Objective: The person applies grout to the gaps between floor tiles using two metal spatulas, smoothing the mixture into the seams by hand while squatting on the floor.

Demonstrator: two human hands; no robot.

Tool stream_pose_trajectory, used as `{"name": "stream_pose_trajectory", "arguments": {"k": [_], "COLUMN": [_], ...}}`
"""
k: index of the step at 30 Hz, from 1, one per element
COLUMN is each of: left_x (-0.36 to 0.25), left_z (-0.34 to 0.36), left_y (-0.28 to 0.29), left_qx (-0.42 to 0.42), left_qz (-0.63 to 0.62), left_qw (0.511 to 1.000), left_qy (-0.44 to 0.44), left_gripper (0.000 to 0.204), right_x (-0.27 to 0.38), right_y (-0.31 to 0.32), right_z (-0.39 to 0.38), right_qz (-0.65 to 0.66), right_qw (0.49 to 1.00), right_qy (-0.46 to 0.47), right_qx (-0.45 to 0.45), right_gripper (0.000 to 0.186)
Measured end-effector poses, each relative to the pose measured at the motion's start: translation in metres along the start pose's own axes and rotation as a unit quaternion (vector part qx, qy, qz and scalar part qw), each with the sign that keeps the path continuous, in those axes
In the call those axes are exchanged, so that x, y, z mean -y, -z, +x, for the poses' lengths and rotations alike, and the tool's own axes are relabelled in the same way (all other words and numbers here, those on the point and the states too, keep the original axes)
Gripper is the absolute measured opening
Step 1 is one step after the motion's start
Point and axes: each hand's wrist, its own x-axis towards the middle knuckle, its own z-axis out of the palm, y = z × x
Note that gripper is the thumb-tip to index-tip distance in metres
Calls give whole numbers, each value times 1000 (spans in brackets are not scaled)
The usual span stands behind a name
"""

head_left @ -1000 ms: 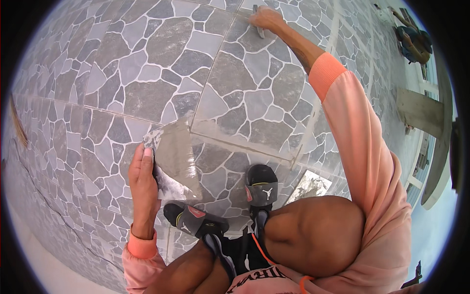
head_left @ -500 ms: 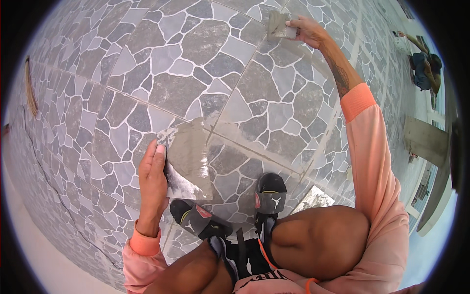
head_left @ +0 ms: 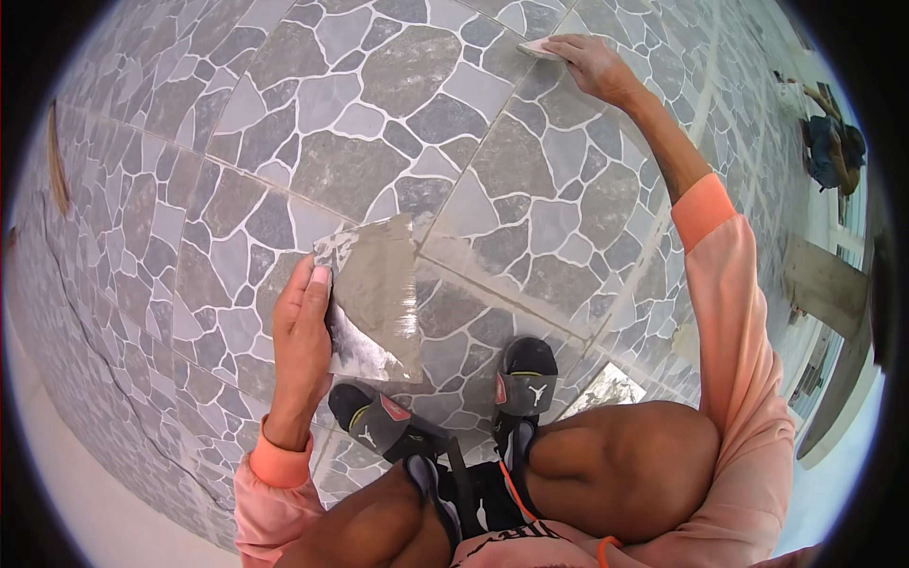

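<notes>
scraper [head_left: 536, 48] gripped in right hand [head_left: 594, 70], paste-smeared plate [head_left: 377, 293] in left hand [head_left: 301, 322]. likely filling joint [head_left: 467, 170]; next stroke wants steady pressure.

Tiled floor [head_left: 350, 175] (shiny plate [head_left: 609, 388] atop)

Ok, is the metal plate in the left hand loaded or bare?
Partly loaded: grey paste covers much of the metal plate, but shiny bare metal shows toward its lower-left corner, near the left hand.
</notes>
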Motion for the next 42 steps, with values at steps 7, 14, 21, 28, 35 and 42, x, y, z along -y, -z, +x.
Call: {"name": "stream_pose_trajectory", "arguments": {"k": [7, 14, 21, 28, 35, 42], "left_x": [6, 6, 2, 0, 1, -8], "left_z": [5, 6, 5, -1, 4, 5], "left_y": [9, 9, 7, 6, 11, 16], "left_qx": [3, -1, -12, -7, -36, -36], "left_qz": [-2, -8, 4, 5, 6, 1], "left_qw": [1000, 1000, 1000, 1000, 999, 999], "left_qy": [8, -1, -15, -18, -26, -26], "left_gripper": [38, 39, 39, 41, 43, 49], "right_x": [-9, 23, 22, 53, 86, 110], "right_y": [-1, -4, 4, -6, -21, -4], "right_z": [-17, -10, -12, -32, -42, -24], "right_qz": [-59, -44, -93, -92, -90, -21], "right_qw": [993, 996, 977, 982, 987, 989], "right_qy": [66, 64, 95, 89, 102, 100], "right_qx": [76, 48, 168, 137, 82, 110], "right_gripper": [38, 41, 45, 50, 48, 50]}}
